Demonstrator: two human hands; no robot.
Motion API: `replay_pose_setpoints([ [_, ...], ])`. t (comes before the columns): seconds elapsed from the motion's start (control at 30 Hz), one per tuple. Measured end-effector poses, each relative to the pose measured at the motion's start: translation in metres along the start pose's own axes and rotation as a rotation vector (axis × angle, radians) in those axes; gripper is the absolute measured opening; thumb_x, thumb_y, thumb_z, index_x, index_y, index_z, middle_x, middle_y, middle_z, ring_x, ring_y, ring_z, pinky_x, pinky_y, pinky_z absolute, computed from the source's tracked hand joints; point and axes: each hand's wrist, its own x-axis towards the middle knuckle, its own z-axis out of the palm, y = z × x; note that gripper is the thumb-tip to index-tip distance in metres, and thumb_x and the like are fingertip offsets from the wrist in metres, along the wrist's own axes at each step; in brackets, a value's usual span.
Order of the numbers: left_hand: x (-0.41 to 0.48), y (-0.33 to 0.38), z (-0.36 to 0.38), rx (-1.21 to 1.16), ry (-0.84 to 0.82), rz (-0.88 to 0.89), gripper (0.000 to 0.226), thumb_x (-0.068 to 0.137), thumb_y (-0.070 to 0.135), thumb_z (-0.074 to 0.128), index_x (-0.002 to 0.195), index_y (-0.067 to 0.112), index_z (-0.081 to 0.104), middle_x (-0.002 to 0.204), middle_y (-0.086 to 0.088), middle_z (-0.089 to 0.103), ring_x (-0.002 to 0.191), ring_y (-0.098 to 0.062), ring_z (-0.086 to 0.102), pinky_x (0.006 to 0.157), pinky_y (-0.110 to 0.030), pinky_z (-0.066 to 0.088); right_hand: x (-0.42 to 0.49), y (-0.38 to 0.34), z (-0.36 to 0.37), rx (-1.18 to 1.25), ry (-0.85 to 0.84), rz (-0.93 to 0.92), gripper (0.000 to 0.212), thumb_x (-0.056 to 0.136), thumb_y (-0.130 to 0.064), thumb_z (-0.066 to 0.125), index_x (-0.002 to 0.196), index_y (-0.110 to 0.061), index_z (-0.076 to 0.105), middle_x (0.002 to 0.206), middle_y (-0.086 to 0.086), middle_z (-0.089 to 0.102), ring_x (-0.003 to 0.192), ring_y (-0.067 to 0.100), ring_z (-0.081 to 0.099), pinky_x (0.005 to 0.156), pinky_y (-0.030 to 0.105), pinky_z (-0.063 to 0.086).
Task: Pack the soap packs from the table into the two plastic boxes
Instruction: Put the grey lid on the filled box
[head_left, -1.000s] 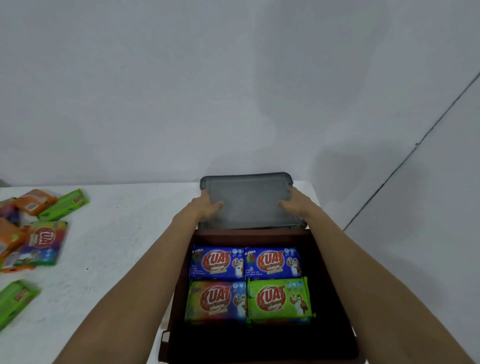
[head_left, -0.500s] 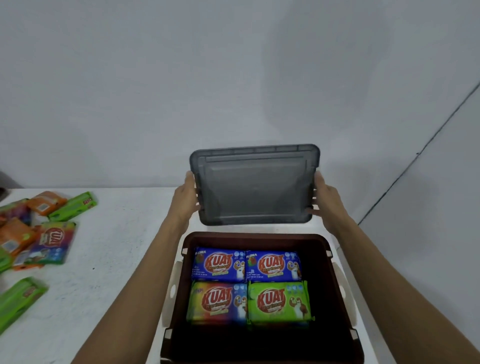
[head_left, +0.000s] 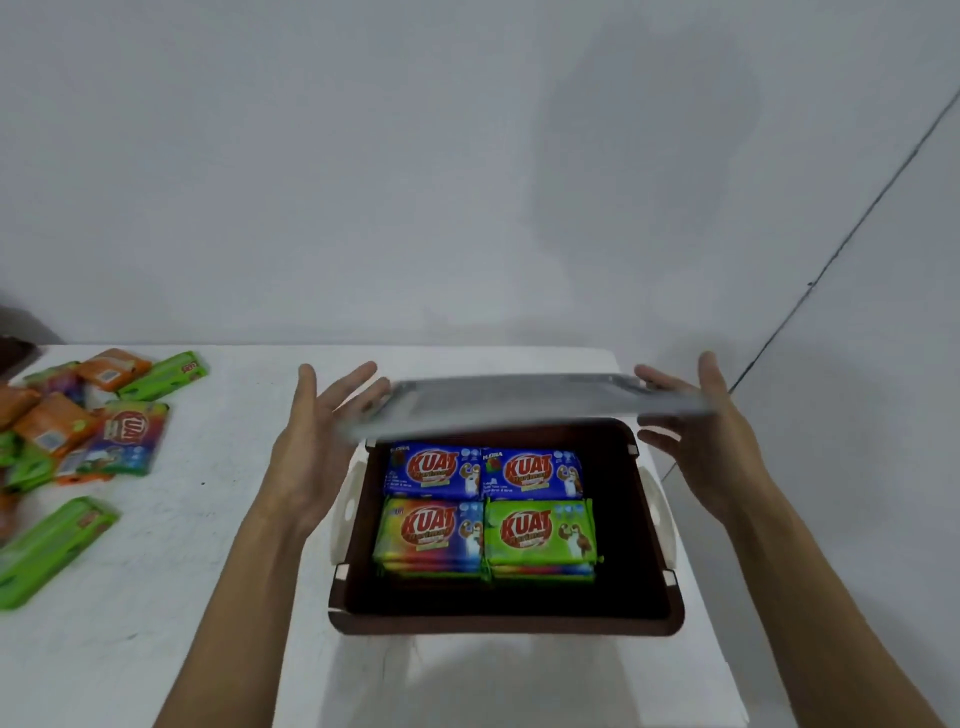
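Lid comes up and over. A second ago the grey lid (head_left: 519, 402) lay flat on the table (head_left: 156, 623) behind the brown box (head_left: 509, 626), both hands resting on it. Half a second ago it stood upright, face toward the person, held by its short ends. Now it is tipped almost level and hangs over the box's far rim, motion-blurred and not yet seated.

Left hand (head_left: 317, 447): fingers straight and splayed, palm turned inward at the lid's left end. Right hand (head_left: 711, 441): the same on the right end, thumb above the edge and fingers fanned. A wide, flat-handed hold, nothing curled round the lid. The blur hides whether the palms press it firmly.

In the box there are four soap packs (head_left: 485, 499) on top, two blue at the back, one rainbow and one green in front, with more stacked under them. White latches (head_left: 348, 499) hang on the box's sides.

Reading: this box is judged full and is being closed. Loose packs (head_left: 78, 415) lie heaped at the table's left, well apart from the box, so packing is not finished. The second box is not visible from here.
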Motion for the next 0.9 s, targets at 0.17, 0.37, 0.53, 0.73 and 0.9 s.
replay_pose_setpoints([
  [0.17,-0.030,-0.012,0.012,0.179,0.000,0.041,0.056,0.099,0.055,0.025,0.141,0.025,0.048,0.136,0.015,0.055,0.124,0.004,0.049,0.116,-0.032,0.028,-0.033,0.018,0.005,-0.386,0.046,-0.077,0.036,0.094,-0.051,0.052,0.100,-0.026,0.077,0.100,-0.004,0.074,0.090,0.015,0.067,0.081,0.038,0.055],
  [0.37,-0.052,-0.041,0.011,0.859,0.090,0.247,0.043,0.101,0.024,0.045,0.144,0.029,0.043,0.155,0.014,0.027,0.134,0.004,0.024,0.113,-0.022,0.022,-0.047,0.060,0.005,-0.898,0.124,-0.321,0.032,0.094,-0.021,0.058,0.125,-0.023,0.064,0.127,0.006,0.048,0.108,0.014,0.048,0.093,0.023,0.038],
  [0.53,-0.061,-0.052,-0.001,0.958,0.040,0.257,0.052,0.101,0.006,0.037,0.150,0.023,0.030,0.157,0.017,0.013,0.136,0.007,0.014,0.117,-0.020,0.015,-0.061,0.070,0.007,-1.061,0.179,-0.358,0.034,0.096,-0.012,0.051,0.125,-0.024,0.064,0.142,0.013,0.040,0.128,0.036,0.037,0.104,0.036,0.033],
  [0.73,-0.073,-0.063,-0.007,0.997,0.031,0.244,0.054,0.102,0.005,0.033,0.152,0.025,0.024,0.158,0.014,0.013,0.148,-0.012,0.013,0.122,-0.040,0.014,-0.074,0.076,0.005,-1.007,0.166,-0.318,0.042,0.094,-0.004,0.044,0.124,-0.027,0.063,0.144,0.012,0.039,0.130,0.037,0.038,0.103,0.042,0.037],
  [0.9,-0.075,-0.064,-0.007,0.904,0.095,0.164,0.056,0.103,0.016,0.034,0.153,0.033,0.014,0.162,0.007,0.008,0.148,-0.011,0.009,0.119,-0.030,0.009,-0.075,0.079,0.003,-0.970,0.145,-0.333,0.041,0.094,-0.006,0.044,0.123,-0.030,0.061,0.137,0.011,0.046,0.115,0.024,0.050,0.094,0.034,0.042],
])
